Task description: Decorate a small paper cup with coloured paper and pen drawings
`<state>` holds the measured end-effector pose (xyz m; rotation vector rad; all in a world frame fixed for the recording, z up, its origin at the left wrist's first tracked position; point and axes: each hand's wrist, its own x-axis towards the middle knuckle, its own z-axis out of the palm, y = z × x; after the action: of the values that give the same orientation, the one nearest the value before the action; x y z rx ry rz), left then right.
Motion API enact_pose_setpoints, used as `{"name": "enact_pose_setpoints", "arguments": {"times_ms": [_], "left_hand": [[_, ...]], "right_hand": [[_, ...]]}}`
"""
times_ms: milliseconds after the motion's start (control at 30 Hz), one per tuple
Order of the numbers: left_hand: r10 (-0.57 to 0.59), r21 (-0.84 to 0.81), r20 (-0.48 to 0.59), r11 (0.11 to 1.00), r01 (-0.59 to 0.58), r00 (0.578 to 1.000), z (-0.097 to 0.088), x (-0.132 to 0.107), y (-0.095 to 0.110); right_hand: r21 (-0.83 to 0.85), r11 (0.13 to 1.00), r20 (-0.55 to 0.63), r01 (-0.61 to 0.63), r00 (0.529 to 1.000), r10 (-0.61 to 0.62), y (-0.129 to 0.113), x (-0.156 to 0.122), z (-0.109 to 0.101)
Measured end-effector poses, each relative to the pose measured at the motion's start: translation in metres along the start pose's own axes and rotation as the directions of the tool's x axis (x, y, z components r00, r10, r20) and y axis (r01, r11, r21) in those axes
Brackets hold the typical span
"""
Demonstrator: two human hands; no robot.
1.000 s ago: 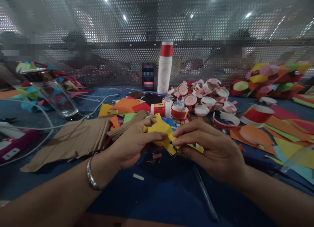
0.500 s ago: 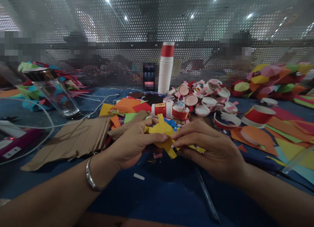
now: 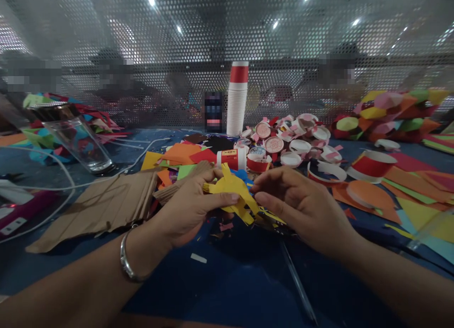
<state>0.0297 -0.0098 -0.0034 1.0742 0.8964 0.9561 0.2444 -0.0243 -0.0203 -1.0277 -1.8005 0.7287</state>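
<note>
A person's left hand (image 3: pixel 189 205) is gripping a yellow paper piece (image 3: pixel 227 185) between thumb and fingers, while the right hand (image 3: pixel 305 210) is hanging open just beside it, thumb and fingers parted. Half a second earlier, the right fingers were pinching together at the paper's right edge; now they are separating, though whether a fingertip is still touching is impossible to tell. The left hand is keeping its hold. The yellow piece is sitting over the middle of the blue table (image 3: pixel 220 290), on the near side of a red-and-white cup (image 3: pixel 232 159) that is lying on its side. One tab is pointing up and away from the person, another is pointing left, and others are slanting down toward the lower right. Its long axis is running from the left tab toward the lower right.
</note>
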Motion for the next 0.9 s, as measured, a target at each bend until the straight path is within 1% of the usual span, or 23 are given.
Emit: {"name": "enact_pose_setpoints", "arguments": {"times_ms": [67, 133, 267, 433, 567, 667, 900], "left_hand": [[0.019, 0.021, 0.006, 1.0, -0.019, 1.0, 0.0, -0.0002, -0.0004], [0.022, 0.042, 0.028, 0.999, -0.023, 0.999, -0.0003, -0.0001, -0.0012], [0.04, 0.042, 0.044, 0.998, -0.041, 0.998, -0.0021, 0.0012, -0.0036], [0.054, 0.062, 0.065, 0.996, -0.058, 0.996, -0.0043, 0.0013, -0.0047], [0.033, 0.077, 0.09, 0.996, -0.04, 0.995, -0.0036, -0.0003, -0.0017], [0.016, 0.094, 0.087, 0.995, -0.024, 0.996, -0.0036, -0.0009, 0.0002], [0.026, 0.169, 0.107, 0.985, -0.044, 0.994, -0.0059, 0.0003, -0.0002]], "right_hand": [[0.088, 0.995, 0.046, -0.038, 0.998, 0.034, 0.0009, 0.001, 0.0026], [0.121, 0.992, 0.06, -0.028, 0.998, 0.021, 0.0016, 0.0019, 0.004], [0.087, 0.996, 0.073, 0.003, 0.997, -0.009, 0.0003, 0.0022, 0.0018], [0.085, 0.996, 0.145, 0.021, 0.989, -0.033, -0.0007, 0.0019, -0.0021], [0.073, 0.997, 0.18, 0.004, 0.983, -0.017, 0.0002, 0.0018, -0.003], [0.078, 0.997, 0.193, -0.011, 0.981, -0.004, 0.0, 0.0014, -0.0037], [0.072, 0.997, 0.229, -0.008, 0.973, -0.008, -0.0023, 0.0021, -0.0052]]}}
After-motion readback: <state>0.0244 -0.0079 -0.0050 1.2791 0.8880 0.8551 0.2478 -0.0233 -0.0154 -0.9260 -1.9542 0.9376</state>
